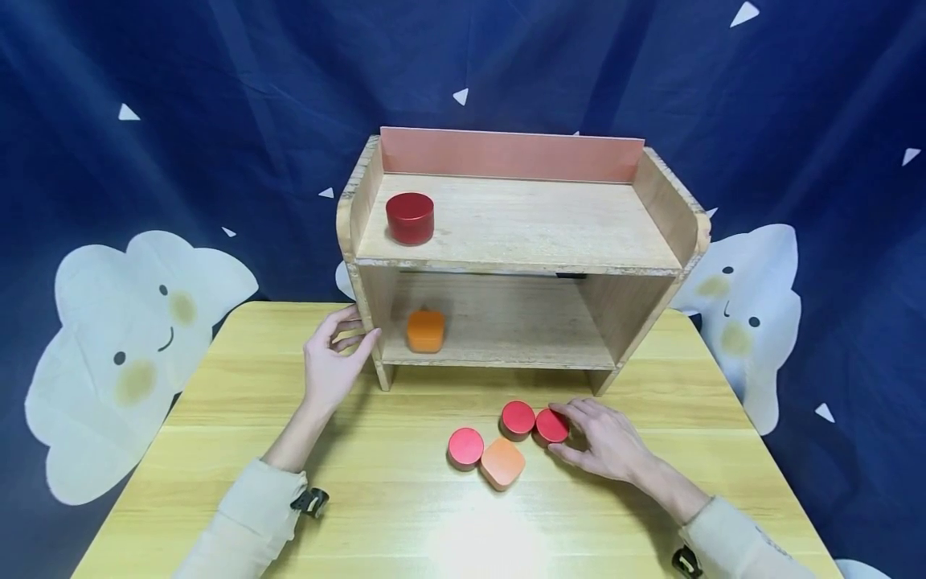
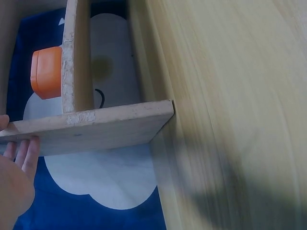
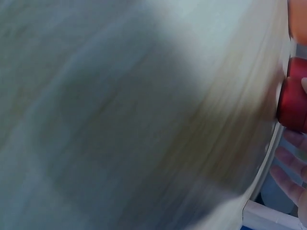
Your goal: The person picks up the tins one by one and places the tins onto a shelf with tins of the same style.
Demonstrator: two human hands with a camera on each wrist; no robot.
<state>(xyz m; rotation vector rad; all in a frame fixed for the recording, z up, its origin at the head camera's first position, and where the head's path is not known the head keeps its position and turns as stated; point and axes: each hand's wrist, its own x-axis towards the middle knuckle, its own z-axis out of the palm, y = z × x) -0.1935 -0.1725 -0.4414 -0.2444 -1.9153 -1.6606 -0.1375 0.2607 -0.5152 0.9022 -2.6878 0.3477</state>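
Observation:
My left hand (image 1: 334, 359) grips the left side panel of a small wooden shelf (image 1: 506, 319), thumb at the front edge and fingers along the outer face. At the table's right, my right hand (image 1: 606, 441) holds a round red tin (image 1: 552, 425) between thumb and fingers; the tin (image 3: 292, 106) also shows at the right edge of the right wrist view. Touching or nearly touching it is a second red tin (image 1: 518, 419). To their left lie a third red tin (image 1: 465, 447) and an orange rounded-square tin (image 1: 502, 463).
A dark red round tin (image 1: 410, 219) stands on the shelf's upper board, toward the left. Below it, an orange square tin (image 1: 425, 331) sits on the lower board. The shelf stands at the back of the wooden table (image 1: 391, 498), before a blue curtain (image 1: 289, 121).

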